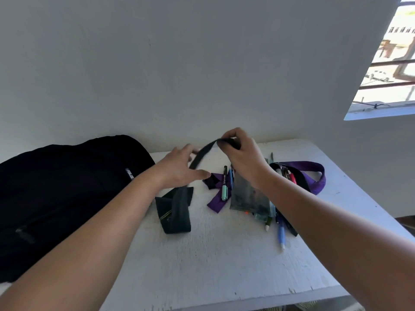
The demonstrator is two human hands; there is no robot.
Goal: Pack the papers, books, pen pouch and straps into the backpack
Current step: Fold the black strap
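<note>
— Where do things stand?

— Nearest my fingers, the black strap trails on the counter; my right hand pinches its raised end, my left hand is spread loosely beside it, gripping nothing.

— And to do it well?

— I'd fold it small first. The pen pouch lies under my right wrist; the backpack waits left of my left hand.

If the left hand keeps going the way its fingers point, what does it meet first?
Probably the black strap that the right hand holds up; the left hand has its fingertips right beside it. Depth is unclear, so it could pass behind.
</note>
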